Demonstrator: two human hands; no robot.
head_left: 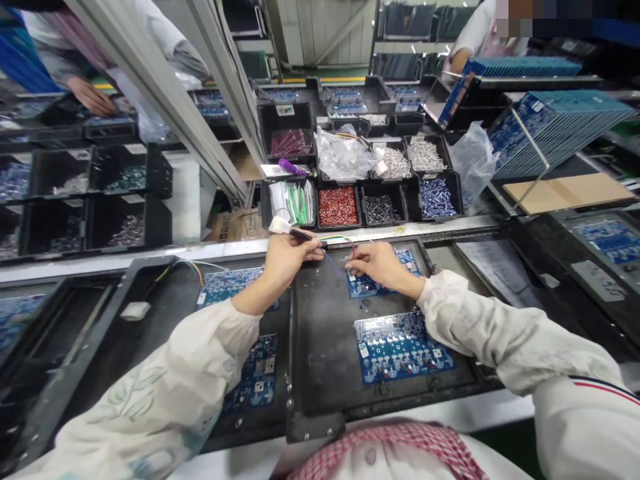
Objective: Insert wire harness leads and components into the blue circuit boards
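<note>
Thin multicoloured wire harness [336,240] strung between hands at 12 o'clock of black metal tray [325,347]; left hand [291,261] pinched shut on its white-tipped end, right hand [381,264] fingers together on wires, above blue printed circuit board [361,288]

Left hand [287,261] pinching black wire lead [301,234], white tag [278,225] at end; coloured wires [340,240] trailing to right hand [380,265], just above blue board [363,287].

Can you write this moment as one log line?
left hand: holds black-sleeved cable | right hand: touches coloured wires | below: blue circuit board
</note>
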